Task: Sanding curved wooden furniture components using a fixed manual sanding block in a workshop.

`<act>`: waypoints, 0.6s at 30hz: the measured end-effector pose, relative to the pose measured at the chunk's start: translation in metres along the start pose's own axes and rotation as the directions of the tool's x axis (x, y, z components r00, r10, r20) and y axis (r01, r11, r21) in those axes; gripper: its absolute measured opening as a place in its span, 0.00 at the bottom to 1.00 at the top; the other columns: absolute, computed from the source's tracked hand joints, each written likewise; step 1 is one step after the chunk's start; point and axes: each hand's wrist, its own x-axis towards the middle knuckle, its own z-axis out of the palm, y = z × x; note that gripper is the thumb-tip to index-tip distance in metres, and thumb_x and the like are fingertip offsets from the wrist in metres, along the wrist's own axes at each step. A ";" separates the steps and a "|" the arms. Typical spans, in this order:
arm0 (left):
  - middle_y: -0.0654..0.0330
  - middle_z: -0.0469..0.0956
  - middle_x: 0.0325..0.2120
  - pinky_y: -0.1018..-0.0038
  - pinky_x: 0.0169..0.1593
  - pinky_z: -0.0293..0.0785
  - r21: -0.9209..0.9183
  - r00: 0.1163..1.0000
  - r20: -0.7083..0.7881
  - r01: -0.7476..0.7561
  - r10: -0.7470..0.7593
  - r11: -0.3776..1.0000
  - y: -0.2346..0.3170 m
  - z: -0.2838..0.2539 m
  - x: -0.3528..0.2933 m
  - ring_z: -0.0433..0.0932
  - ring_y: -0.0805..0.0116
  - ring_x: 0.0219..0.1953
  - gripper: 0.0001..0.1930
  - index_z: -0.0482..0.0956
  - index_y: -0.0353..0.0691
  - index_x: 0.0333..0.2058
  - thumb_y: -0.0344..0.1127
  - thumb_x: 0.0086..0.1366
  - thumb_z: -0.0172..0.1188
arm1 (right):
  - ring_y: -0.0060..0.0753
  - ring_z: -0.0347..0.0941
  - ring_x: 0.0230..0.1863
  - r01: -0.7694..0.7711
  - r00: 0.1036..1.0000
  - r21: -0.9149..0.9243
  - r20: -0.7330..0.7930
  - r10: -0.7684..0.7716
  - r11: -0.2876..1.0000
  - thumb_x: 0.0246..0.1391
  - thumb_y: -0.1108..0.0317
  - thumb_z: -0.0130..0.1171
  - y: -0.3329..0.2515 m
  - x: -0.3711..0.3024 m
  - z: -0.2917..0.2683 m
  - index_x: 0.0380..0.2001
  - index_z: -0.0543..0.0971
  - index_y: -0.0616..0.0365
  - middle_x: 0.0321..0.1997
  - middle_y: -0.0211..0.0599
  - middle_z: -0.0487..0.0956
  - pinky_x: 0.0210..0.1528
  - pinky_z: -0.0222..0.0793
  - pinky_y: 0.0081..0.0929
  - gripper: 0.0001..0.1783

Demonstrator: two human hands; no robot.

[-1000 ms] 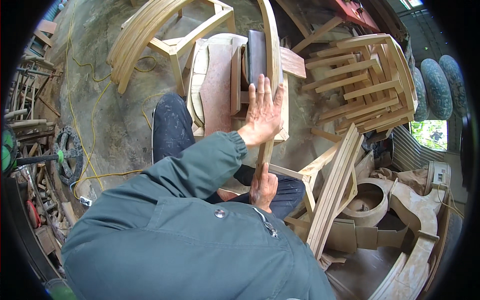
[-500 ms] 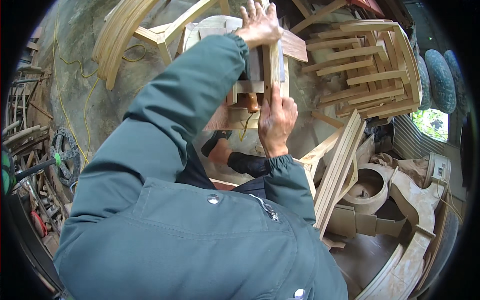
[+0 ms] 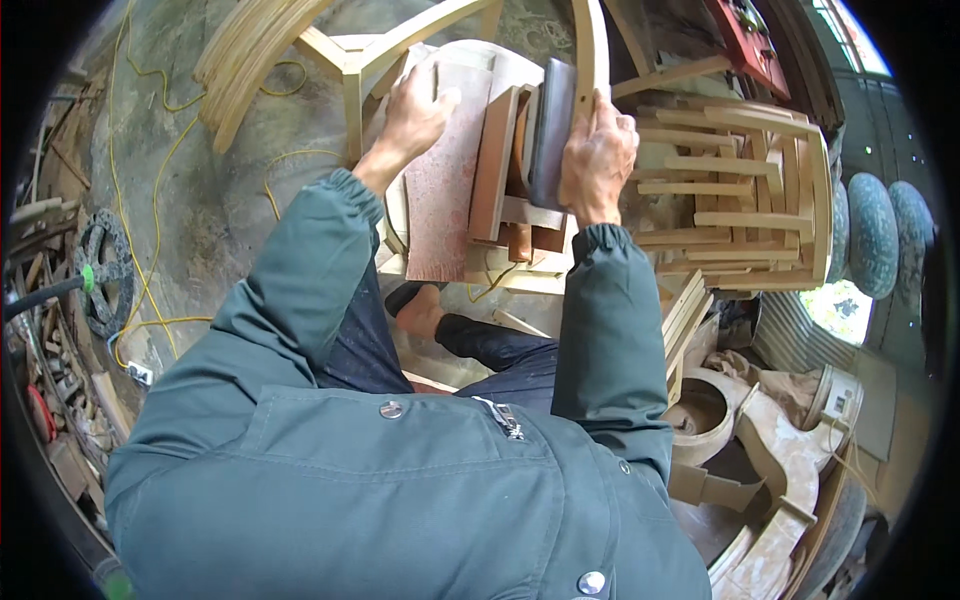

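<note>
My right hand (image 3: pixel 600 160) is closed round the lower end of a pale, curved wooden piece (image 3: pixel 591 50), which reaches up past the top edge of view. Just left of it stands a dark grey, flat-faced bar (image 3: pixel 553 135), part of a wooden fixture (image 3: pixel 494 165). A brown wooden handle (image 3: pixel 520 242) sticks out at the fixture's near end. My left hand (image 3: pixel 412 115) hovers over or touches the left edge of a worn reddish-brown sheet (image 3: pixel 440 200), its thumb apart from the fingers; the contact cannot be made out.
Curved wooden strips (image 3: pixel 262 60) are stacked at far left. Wooden frames (image 3: pixel 750 190) are piled at right, above more strips (image 3: pixel 683 325) and a dusty blower-like housing (image 3: pixel 705 405). A yellow cord (image 3: pixel 155 260) crosses the concrete floor. Scrap wood lies along the left side.
My left hand has left the wooden piece and moved left to the reddish sheet. My right hand has moved up and right with the piece, away from the fixture's middle.
</note>
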 end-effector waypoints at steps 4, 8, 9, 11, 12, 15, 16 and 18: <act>0.38 0.80 0.53 0.56 0.63 0.73 -0.080 0.995 0.021 0.095 -0.094 0.992 -0.017 -0.027 -0.024 0.78 0.43 0.59 0.25 0.75 0.31 0.58 0.40 0.66 0.61 | 0.56 0.75 0.52 -0.024 0.999 -0.093 0.044 0.028 0.995 0.66 0.65 0.58 -0.005 0.033 0.011 0.65 0.76 0.56 0.48 0.57 0.79 0.56 0.71 0.47 0.25; 0.42 0.80 0.52 0.58 0.63 0.73 -0.086 0.998 0.002 0.062 -0.062 0.994 -0.009 -0.041 -0.035 0.78 0.45 0.58 0.21 0.76 0.35 0.57 0.35 0.67 0.61 | 0.56 0.74 0.50 0.020 1.000 -0.104 -0.006 -0.021 0.994 0.61 0.68 0.57 0.000 0.043 0.020 0.63 0.77 0.54 0.46 0.57 0.77 0.53 0.72 0.48 0.25; 0.43 0.80 0.53 0.59 0.63 0.73 -0.083 0.999 0.001 0.049 -0.049 0.995 -0.011 -0.045 -0.040 0.79 0.45 0.58 0.20 0.77 0.36 0.57 0.34 0.67 0.60 | 0.56 0.74 0.51 0.000 1.000 -0.116 0.029 0.004 0.993 0.61 0.69 0.58 -0.002 0.039 0.017 0.64 0.76 0.54 0.46 0.56 0.77 0.54 0.71 0.49 0.26; 0.43 0.81 0.53 0.59 0.63 0.73 -0.104 0.998 -0.010 0.053 -0.054 0.993 -0.016 -0.050 -0.045 0.79 0.45 0.58 0.20 0.77 0.36 0.56 0.33 0.66 0.60 | 0.56 0.74 0.51 0.015 0.999 -0.122 0.034 -0.011 0.992 0.61 0.70 0.58 -0.003 0.023 0.008 0.65 0.75 0.54 0.46 0.56 0.77 0.54 0.71 0.48 0.27; 0.44 0.81 0.53 0.60 0.63 0.73 -0.128 0.998 -0.010 0.059 -0.061 0.990 -0.012 -0.051 -0.048 0.79 0.46 0.58 0.20 0.78 0.35 0.55 0.32 0.65 0.60 | 0.56 0.74 0.51 0.020 0.999 -0.134 0.042 -0.015 0.991 0.61 0.70 0.59 0.001 0.012 0.003 0.66 0.74 0.54 0.45 0.55 0.78 0.54 0.70 0.48 0.28; 0.44 0.81 0.53 0.60 0.63 0.73 -0.114 0.995 -0.007 0.101 -0.103 0.988 0.013 -0.053 -0.055 0.79 0.47 0.58 0.19 0.79 0.35 0.54 0.31 0.64 0.60 | 0.55 0.72 0.49 0.114 0.993 -0.175 0.003 -0.115 0.978 0.63 0.70 0.58 0.008 -0.027 -0.009 0.66 0.72 0.57 0.43 0.53 0.76 0.53 0.68 0.47 0.28; 0.44 0.81 0.53 0.60 0.63 0.73 -0.119 0.996 -0.003 0.093 -0.094 0.989 0.023 -0.053 -0.056 0.79 0.47 0.58 0.19 0.79 0.35 0.54 0.31 0.64 0.60 | 0.55 0.72 0.49 0.127 0.992 -0.155 0.008 -0.127 0.980 0.64 0.70 0.57 0.007 -0.041 -0.015 0.65 0.73 0.59 0.45 0.54 0.76 0.55 0.68 0.46 0.26; 0.45 0.81 0.53 0.60 0.63 0.73 -0.195 0.999 0.037 0.043 -0.037 0.980 0.049 -0.050 -0.056 0.79 0.47 0.58 0.18 0.80 0.35 0.53 0.31 0.64 0.60 | 0.53 0.71 0.46 0.141 0.987 -0.157 -0.053 -0.151 0.977 0.63 0.72 0.57 0.006 -0.075 -0.024 0.65 0.73 0.60 0.41 0.52 0.76 0.52 0.67 0.46 0.27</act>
